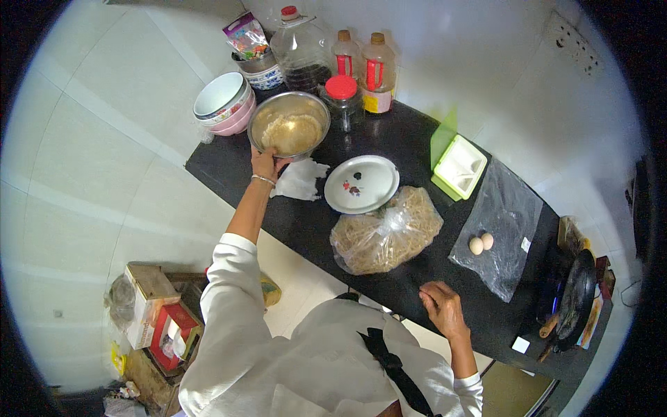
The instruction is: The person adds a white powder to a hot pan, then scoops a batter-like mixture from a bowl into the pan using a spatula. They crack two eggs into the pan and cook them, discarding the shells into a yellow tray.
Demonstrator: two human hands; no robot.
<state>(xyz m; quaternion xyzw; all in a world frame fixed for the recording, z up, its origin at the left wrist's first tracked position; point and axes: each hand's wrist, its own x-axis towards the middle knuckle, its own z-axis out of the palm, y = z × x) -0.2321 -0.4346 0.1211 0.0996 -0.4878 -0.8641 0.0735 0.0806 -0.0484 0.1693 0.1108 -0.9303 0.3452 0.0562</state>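
My left hand [266,162] grips the near rim of a metal bowl [321,118], with the thumb over the edge. Some pale, wet-looking food [292,132] lies in the bowl. By that hand a crumpled white cloth or paper [299,179] rests on the dark counter. My right hand [442,309] is at the counter's front edge, its fingers loosely curled with nothing visible in them. Nearest to it is a clear plastic bag of thin, pale-brown strands [368,247]. Two eggs [481,243] sit on a flat clear plastic bag [507,208].
A white oval plate [375,174] lies mid-counter. Behind stand stacked bowls [226,104], a large clear jug [299,48], two bottles [377,62] and a red-lidded jar [342,104]. A green-and-white container [460,168] has its lid up. A dark pan [578,299] is at right.
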